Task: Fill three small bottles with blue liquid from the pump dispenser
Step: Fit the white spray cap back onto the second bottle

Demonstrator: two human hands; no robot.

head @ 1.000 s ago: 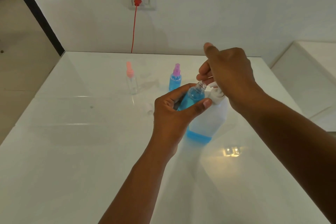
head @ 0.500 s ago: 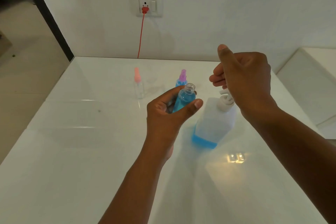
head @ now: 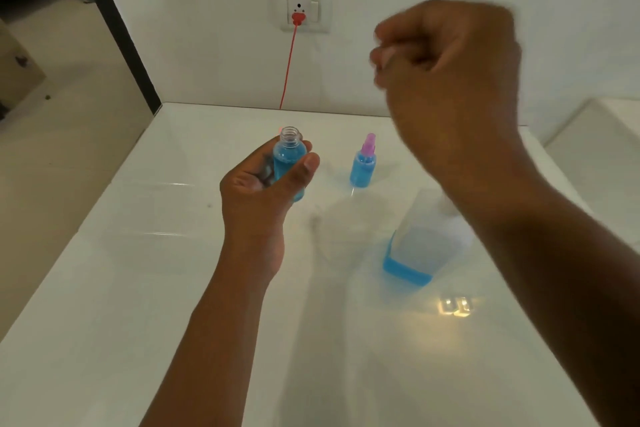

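Note:
My left hand holds a small clear bottle upright above the white table; it has no cap and is nearly full of blue liquid. A second small bottle, full of blue and capped with a purple sprayer, stands behind it to the right. The pump dispenser, a clear jug with a shallow blue layer at the bottom, stands at the right; my right forearm hides its pump head. My right hand is raised above it, blurred, fingers curled shut. A pink cap peeks from behind the held bottle.
A wall socket with a red plug and red cord sits behind the table's far edge. A second white surface lies to the right. Tiled floor drops away past the table's left edge.
My right hand has lifted off the pump head and risen well above the dispenser. My left hand has carried the open bottle away from the spout, to the left.

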